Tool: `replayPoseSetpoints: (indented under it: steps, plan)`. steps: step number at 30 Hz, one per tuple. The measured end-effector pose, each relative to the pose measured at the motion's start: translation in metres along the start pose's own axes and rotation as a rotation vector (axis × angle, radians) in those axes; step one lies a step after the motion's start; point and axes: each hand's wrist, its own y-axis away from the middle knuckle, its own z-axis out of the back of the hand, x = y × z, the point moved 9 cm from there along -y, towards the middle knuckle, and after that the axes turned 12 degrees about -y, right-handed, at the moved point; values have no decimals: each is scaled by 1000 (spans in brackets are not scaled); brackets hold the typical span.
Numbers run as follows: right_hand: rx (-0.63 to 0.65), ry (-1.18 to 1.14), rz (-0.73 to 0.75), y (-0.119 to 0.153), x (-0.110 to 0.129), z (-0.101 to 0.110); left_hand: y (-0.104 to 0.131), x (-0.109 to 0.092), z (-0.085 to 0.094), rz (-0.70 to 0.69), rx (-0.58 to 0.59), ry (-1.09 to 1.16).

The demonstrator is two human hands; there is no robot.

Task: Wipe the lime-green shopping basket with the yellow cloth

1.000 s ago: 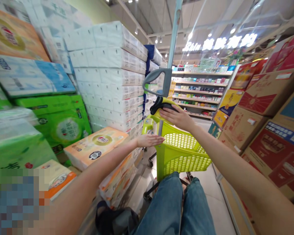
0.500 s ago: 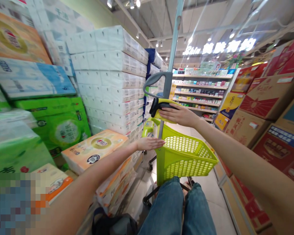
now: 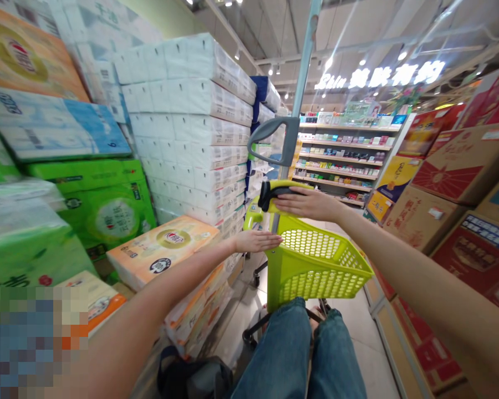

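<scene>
Both my hands are on a lime-green shopping cart with a perforated basket (image 3: 324,274). My right hand (image 3: 305,203) lies with fingers stretched out on a yellow cart piece with a black handle (image 3: 270,194), just above the basket. My left hand (image 3: 255,241) is held flat, fingers straight, with its tips at the basket's near left corner, beside the cart's post. Above my right hand, a grey loop handle (image 3: 290,141) is fixed to a tall metal pole (image 3: 305,66). Whether the left fingertips press on the basket cannot be told.
White tissue packs (image 3: 183,116) are stacked high on the left, with green packs (image 3: 103,205) and an orange pack (image 3: 166,244) nearer. Cartons (image 3: 453,172) line the right side. Beyond stand shelves of small goods (image 3: 341,152). A dark bag (image 3: 195,374) lies low by my jeans-clad legs.
My right hand and the yellow piece with the black handle have come down along the pole, closer to the basket. My left hand stays at the basket's corner.
</scene>
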Motion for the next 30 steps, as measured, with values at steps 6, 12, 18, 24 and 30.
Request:
replayPoseSetpoints:
  steps: [6,12,18,24,30]
  plan:
    - [-118,15,-244,-1,-28,18,-3,3,7,-22,-5,64]
    - [-53,-176,6,5,51,-37,-1,0,-7,16,47,83]
    - [7,-184,65,5,19,-17,-2,2,1,4,23,103]
    - [-77,-214,-251,1,-52,25,-5,6,9,-6,50,136]
    - [-51,-195,-166,6,10,-18,-3,5,9,17,-23,84]
